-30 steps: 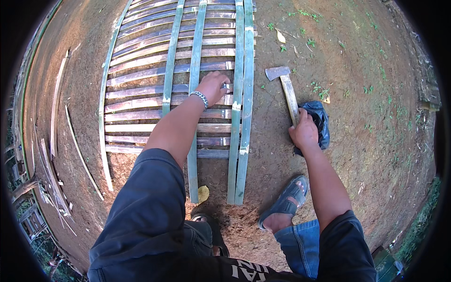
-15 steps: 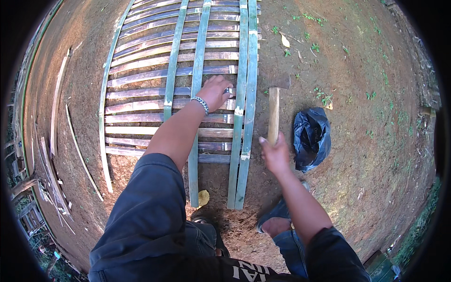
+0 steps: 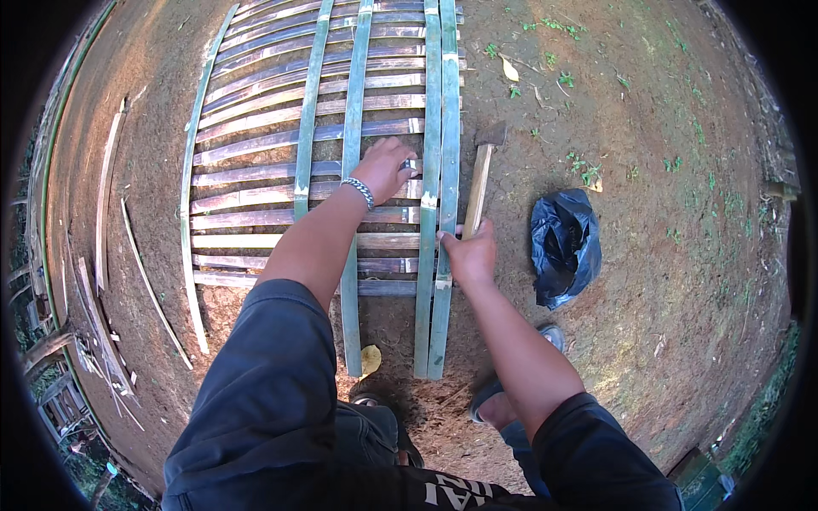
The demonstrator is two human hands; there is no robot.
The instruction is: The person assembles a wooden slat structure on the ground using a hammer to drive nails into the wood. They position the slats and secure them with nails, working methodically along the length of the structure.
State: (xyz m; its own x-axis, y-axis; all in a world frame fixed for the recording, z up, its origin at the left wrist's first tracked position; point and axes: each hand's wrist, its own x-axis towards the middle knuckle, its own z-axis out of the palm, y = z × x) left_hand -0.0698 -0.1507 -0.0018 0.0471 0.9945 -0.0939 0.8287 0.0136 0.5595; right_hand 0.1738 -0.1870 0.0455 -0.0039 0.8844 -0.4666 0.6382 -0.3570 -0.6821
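My right hand (image 3: 471, 255) is wrapped round the wooden handle of a hatchet (image 3: 479, 191). Its dark head points away from me, over the soil just right of a bamboo lattice. The thumb reaches over the edge of the right-hand green bamboo strip (image 3: 442, 315). My left hand (image 3: 385, 173), with a chain bracelet at the wrist, is closed around a bamboo slat (image 3: 330, 167) beside the paired green strips. Its fingertips are partly hidden. Several such crosswise slats lie under long green strips, forming the lattice.
A black plastic bag (image 3: 566, 249) lies crumpled on the soil to the right. Loose bamboo strips (image 3: 108, 196) are scattered at the left. A yellow leaf (image 3: 370, 360) lies near my feet, by the lattice's near end. My shoe (image 3: 552, 337) is at the lower right.
My right hand has moved left with the hatchet, up to the bamboo strips. My left hand keeps its place on the slat. The view has shifted slightly.
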